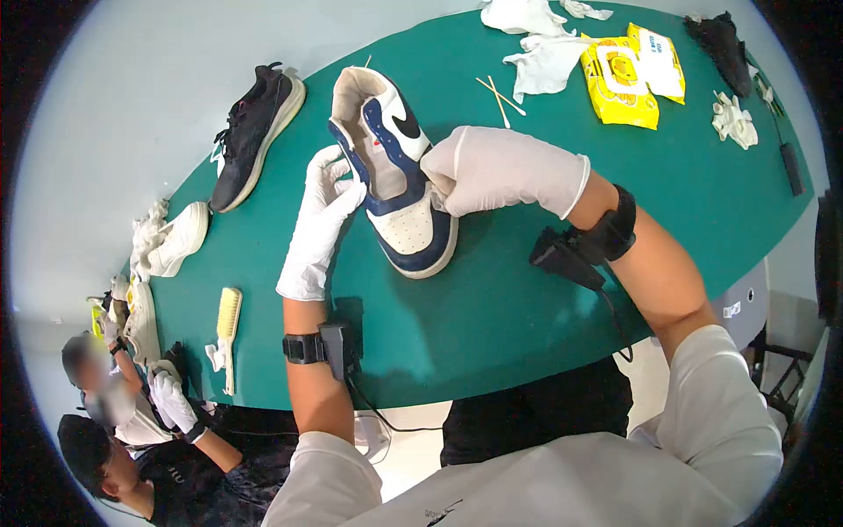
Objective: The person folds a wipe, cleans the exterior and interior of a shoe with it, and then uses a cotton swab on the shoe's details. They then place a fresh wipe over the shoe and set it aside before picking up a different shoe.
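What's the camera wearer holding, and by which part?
A white-and-navy shoe: the left hand touches one side near the opening, the right hand the other, behind the toe. Whether either grips firmly, I can't tell.

The room is bright, and the light seems to come from above. Soft, dim shadows lie on the smooth green table [492,325]. The thin white glove [307,263] on the left hand [329,200] looks very bright. The blue, white and black shoe [395,206] looks clear. The picture bends like a fishbowl, with black corners. A smudgy blur hides part of one small person [132,426] at the far left.
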A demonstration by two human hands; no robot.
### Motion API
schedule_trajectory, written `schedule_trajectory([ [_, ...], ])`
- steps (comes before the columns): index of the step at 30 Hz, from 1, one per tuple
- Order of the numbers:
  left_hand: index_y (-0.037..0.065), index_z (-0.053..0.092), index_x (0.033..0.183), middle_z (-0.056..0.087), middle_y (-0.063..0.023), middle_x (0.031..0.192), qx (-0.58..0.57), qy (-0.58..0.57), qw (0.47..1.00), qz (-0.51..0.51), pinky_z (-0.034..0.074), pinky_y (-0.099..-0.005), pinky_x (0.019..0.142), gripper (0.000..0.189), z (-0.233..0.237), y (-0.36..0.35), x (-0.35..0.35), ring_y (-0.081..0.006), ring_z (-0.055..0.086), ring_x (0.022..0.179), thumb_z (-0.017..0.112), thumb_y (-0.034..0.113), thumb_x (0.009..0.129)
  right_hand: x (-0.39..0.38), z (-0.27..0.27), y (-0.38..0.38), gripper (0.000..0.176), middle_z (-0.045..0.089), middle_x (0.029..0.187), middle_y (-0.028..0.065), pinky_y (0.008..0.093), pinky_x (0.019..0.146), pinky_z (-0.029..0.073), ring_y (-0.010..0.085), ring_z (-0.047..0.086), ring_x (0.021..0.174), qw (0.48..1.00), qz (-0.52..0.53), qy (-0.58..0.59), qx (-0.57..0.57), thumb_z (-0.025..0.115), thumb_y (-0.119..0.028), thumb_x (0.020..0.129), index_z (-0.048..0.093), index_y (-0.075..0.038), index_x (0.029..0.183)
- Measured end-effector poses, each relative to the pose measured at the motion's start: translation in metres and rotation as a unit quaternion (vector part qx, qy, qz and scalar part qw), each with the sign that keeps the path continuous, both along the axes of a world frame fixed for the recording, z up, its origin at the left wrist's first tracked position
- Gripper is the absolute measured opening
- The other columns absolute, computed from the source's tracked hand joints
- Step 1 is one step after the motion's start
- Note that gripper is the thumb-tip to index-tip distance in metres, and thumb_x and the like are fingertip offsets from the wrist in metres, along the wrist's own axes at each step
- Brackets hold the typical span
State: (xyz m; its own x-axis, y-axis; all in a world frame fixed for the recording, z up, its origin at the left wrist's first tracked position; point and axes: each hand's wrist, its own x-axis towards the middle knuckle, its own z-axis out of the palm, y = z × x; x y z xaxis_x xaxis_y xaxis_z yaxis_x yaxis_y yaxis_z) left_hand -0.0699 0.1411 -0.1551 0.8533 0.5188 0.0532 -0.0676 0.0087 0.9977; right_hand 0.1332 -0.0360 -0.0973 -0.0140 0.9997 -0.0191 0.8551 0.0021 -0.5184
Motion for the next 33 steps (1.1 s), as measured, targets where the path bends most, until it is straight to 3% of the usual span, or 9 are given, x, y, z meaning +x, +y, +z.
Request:
schedule_trajectory([
  [3, 0.009, 0.039, 0.142, 0.057, -0.0059, 0.124, -0.001, -0.006, 1.000, 0.001, 0.049, -0.0278, 0.092, 0.059, -0.001, -0.001, 0.000, -0.0117, 0.058, 0.101, 0.069, 0.007, 0.091, 0.007, 0.003, -0.002, 0.019, 0.065, 0.075, 0.0154, 0.0422, 0.065, 0.050, 0.0343, 0.065, 0.072, 0.998, 0.018, 0.056, -0.029, 0.071, -0.018, 0.073, 0.064, -0.002, 0.081],
  [6, 0.010, 0.041, 0.141, 0.057, -0.0044, 0.122, -0.014, 0.004, 1.000, 0.007, 0.049, -0.0264, 0.091, 0.057, 0.001, -0.003, 0.000, -0.0104, 0.057, 0.101, 0.068, 0.005, 0.091, 0.008, 0.001, 0.002, 0.020, 0.067, 0.078, 0.0175, 0.0420, 0.067, 0.051, 0.0360, 0.066, 0.076, 0.999, -0.014, 0.029, -0.001, 0.069, -0.020, 0.076, 0.064, -0.003, 0.085],
  [9, 0.010, 0.042, 0.140, 0.057, -0.0031, 0.120, 0.016, 0.006, 1.000, 0.006, 0.048, -0.0254, 0.091, 0.055, -0.002, 0.001, -0.001, -0.0095, 0.056, 0.101, 0.066, 0.004, 0.091, 0.007, -0.010, 0.014, 0.022, 0.067, 0.082, 0.0201, 0.0425, 0.071, 0.052, 0.0381, 0.066, 0.081, 0.985, -0.079, 0.076, 0.136, 0.066, -0.022, 0.080, 0.063, -0.003, 0.091],
  [10, 0.010, 0.042, 0.140, 0.057, -0.0029, 0.120, 0.014, 0.006, 1.000, 0.007, 0.048, -0.0253, 0.091, 0.055, -0.002, 0.001, -0.001, -0.0094, 0.056, 0.101, 0.065, 0.004, 0.091, 0.008, -0.013, 0.016, 0.025, 0.067, 0.086, 0.0222, 0.0436, 0.074, 0.052, 0.0403, 0.066, 0.085, 0.985, -0.087, 0.075, 0.126, 0.063, -0.024, 0.084, 0.062, -0.002, 0.096],
  [16, 0.011, 0.043, 0.140, 0.057, -0.0023, 0.120, 0.002, 0.004, 1.000, 0.016, 0.047, -0.0253, 0.093, 0.053, -0.003, -0.002, 0.000, -0.0091, 0.055, 0.102, 0.065, 0.005, 0.092, 0.002, 0.006, 0.003, 0.021, 0.067, 0.085, 0.0202, 0.0411, 0.069, 0.051, 0.0338, 0.066, 0.077, 0.997, 0.011, 0.039, -0.060, 0.065, -0.021, 0.081, 0.066, -0.002, 0.088],
  [19, 0.012, 0.044, 0.140, 0.057, -0.0022, 0.119, 0.007, 0.007, 1.000, 0.017, 0.047, -0.0259, 0.094, 0.052, -0.005, 0.000, 0.000, -0.0094, 0.055, 0.103, 0.066, 0.006, 0.093, -0.009, 0.012, -0.005, 0.018, 0.068, 0.083, 0.0185, 0.0401, 0.067, 0.050, 0.0309, 0.064, 0.072, 0.995, 0.050, 0.057, -0.070, 0.065, -0.019, 0.078, 0.067, -0.002, 0.084],
  [20, 0.012, 0.044, 0.140, 0.058, -0.0021, 0.119, 0.004, 0.010, 1.000, 0.022, 0.047, -0.0260, 0.094, 0.052, -0.003, -0.002, 0.000, -0.0095, 0.055, 0.103, 0.066, 0.007, 0.093, -0.013, 0.015, -0.006, 0.024, 0.072, 0.086, 0.0188, 0.0435, 0.072, 0.054, 0.0365, 0.069, 0.079, 0.994, 0.069, 0.071, -0.043, 0.064, -0.021, 0.077, 0.073, -0.003, 0.090],
  [26, 0.012, 0.044, 0.140, 0.059, -0.0014, 0.115, -0.019, 0.025, 0.999, 0.038, 0.047, -0.0262, 0.096, 0.052, 0.003, -0.008, 0.000, -0.0097, 0.056, 0.104, 0.067, 0.009, 0.093, -0.029, 0.015, -0.006, 0.024, 0.072, 0.087, 0.0181, 0.0435, 0.073, 0.054, 0.0364, 0.069, 0.081, 0.994, 0.067, 0.084, -0.024, 0.065, -0.023, 0.079, 0.073, -0.003, 0.090],
  [33, 0.012, 0.043, 0.142, 0.058, -0.0009, 0.112, -0.008, 0.017, 1.000, 0.024, 0.047, -0.0247, 0.091, 0.053, 0.000, -0.004, -0.002, -0.0096, 0.056, 0.102, 0.066, 0.010, 0.094, -0.038, 0.019, -0.014, 0.023, 0.072, 0.086, 0.0183, 0.0440, 0.073, 0.055, 0.0375, 0.069, 0.080, 0.992, 0.124, 0.028, 0.024, 0.066, -0.025, 0.078, 0.074, -0.005, 0.087],
])
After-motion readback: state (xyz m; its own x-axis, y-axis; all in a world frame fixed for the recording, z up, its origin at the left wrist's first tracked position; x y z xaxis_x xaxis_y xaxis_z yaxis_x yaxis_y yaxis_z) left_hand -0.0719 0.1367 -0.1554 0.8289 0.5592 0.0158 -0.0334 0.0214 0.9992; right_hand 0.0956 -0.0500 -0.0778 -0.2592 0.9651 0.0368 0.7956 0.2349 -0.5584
